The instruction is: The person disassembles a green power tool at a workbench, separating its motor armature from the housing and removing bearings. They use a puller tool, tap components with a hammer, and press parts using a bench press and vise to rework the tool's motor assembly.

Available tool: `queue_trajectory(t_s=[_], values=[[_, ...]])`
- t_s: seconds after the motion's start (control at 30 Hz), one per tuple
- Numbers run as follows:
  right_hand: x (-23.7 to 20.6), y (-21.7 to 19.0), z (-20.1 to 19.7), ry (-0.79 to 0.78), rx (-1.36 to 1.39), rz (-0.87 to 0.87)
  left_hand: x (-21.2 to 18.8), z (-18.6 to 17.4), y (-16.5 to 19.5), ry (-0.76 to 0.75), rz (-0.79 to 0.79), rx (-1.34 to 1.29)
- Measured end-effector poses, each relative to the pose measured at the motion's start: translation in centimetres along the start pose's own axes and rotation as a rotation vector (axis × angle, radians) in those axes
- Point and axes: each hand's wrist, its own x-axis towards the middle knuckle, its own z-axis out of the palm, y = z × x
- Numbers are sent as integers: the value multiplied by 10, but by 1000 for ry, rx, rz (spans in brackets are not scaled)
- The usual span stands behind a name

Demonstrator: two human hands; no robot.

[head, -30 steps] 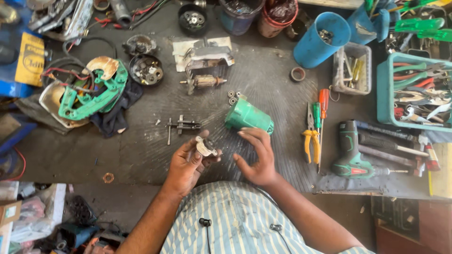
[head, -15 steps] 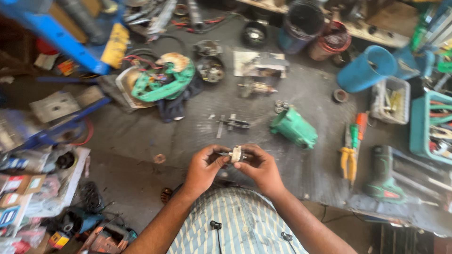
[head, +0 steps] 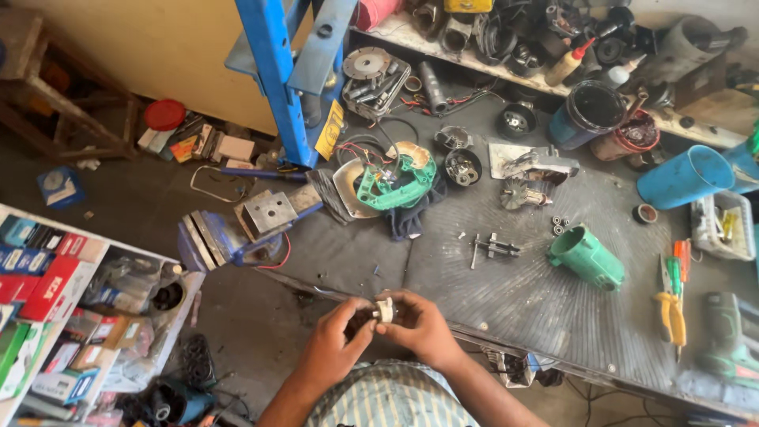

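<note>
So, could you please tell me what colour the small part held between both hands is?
The small part is white or cream, seen in the head view.

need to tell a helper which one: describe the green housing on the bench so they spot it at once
Start at the ribbed grey bench and go right of its middle. The green housing lies on its side, left of the yellow pliers. It is a plain hollow sleeve, unlike the wired green casing further left.

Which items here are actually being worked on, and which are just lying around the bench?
In hand:
small white part, pinched between left hand and right hand

Lying about:
green motor housing
armature
yellow-handled pliers
blue vise
blue cup
green drill
</note>
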Motion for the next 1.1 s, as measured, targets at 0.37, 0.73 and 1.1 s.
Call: queue_trajectory(t_s=[0.37, 0.73, 1.1], values=[[19, -11, 23, 157, -158, -29, 72, -111, 37, 219, 382, 724], [11, -67, -99, 367, -265, 12, 171, -113, 35, 255, 118, 1320], [36, -96, -182, 280, -362, 10, 187, -18, -6, 256, 257, 1010]])
